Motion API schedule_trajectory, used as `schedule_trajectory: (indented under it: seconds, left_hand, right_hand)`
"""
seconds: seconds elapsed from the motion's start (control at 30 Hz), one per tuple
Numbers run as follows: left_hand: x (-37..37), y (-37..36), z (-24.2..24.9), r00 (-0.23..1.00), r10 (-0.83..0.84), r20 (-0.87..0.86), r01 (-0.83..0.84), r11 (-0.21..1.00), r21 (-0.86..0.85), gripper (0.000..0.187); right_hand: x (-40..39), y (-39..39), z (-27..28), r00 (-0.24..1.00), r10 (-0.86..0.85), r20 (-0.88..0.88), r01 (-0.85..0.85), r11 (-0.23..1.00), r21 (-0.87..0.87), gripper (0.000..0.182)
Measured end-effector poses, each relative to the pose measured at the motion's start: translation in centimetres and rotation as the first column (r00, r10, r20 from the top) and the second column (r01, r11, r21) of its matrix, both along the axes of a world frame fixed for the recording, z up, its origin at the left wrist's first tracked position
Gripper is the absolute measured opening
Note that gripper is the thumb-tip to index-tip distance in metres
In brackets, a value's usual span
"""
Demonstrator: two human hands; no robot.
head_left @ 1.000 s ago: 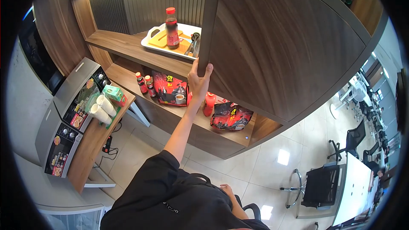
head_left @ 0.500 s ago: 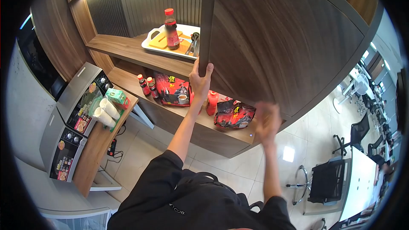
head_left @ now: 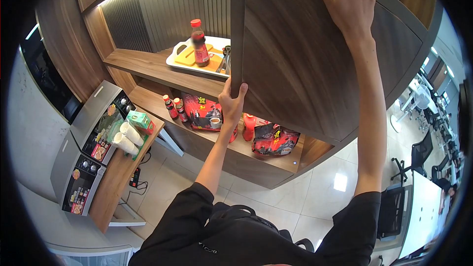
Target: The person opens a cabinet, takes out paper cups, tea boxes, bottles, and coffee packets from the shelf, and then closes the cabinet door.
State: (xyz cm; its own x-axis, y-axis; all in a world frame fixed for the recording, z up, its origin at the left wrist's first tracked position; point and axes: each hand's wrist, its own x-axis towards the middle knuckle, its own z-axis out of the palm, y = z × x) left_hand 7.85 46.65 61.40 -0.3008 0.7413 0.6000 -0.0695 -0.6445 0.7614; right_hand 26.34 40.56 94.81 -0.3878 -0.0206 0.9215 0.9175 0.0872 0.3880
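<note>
My left hand (head_left: 233, 104) grips the lower edge of the dark upright panel (head_left: 237, 44), thumb on the near side and fingers partly behind it. My right hand (head_left: 351, 5) is raised against the upper part of the wooden door (head_left: 300, 64), its fingers reaching over the top edge, where the tips are hidden. Left of the panel, a red-capped bottle (head_left: 200, 44) stands on a white tray (head_left: 176, 64) with a yellow board. On the lower shelf are a red and black coffee bag (head_left: 199, 113), two small bottles and a second bag (head_left: 277, 140).
Two silver ovens (head_left: 96, 130) stand at the left, beside a wooden table (head_left: 114, 187) holding stacked cups (head_left: 127, 138) and a green box (head_left: 140, 119). At the right are a black office chair (head_left: 391, 212) and a white desk (head_left: 419, 212).
My right hand has moved from beside the second bag up to the top of the door. My left hand stays on the panel. The view has shifted slightly.
</note>
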Motion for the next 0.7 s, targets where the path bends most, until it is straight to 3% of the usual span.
schedule_trajectory:
  seconds: [0.17, 0.47, 0.7]
  left_hand:
    - [0.5, 0.0, 0.3, 0.993, -0.019, 0.12, 0.018, 1.0, 0.002, 0.049]
    - [1.9, 0.6, 0.0, 0.976, 0.17, 0.133, -0.169, 0.985, -0.013, 0.042]
    - [1.3, -0.1, 0.6, 0.988, 0.133, 0.08, -0.132, 0.991, -0.013, 0.039]
  right_hand:
    - [-0.6, 0.2, -0.4, 0.999, 0.003, -0.037, -0.001, 0.997, 0.071, 0.021]
    - [-0.5, 1.2, -0.8, 0.999, 0.016, -0.041, -0.011, 0.991, 0.137, 0.018]
    - [-0.2, 0.4, -0.6, 0.998, 0.042, -0.038, -0.038, 0.994, 0.099, 0.019]
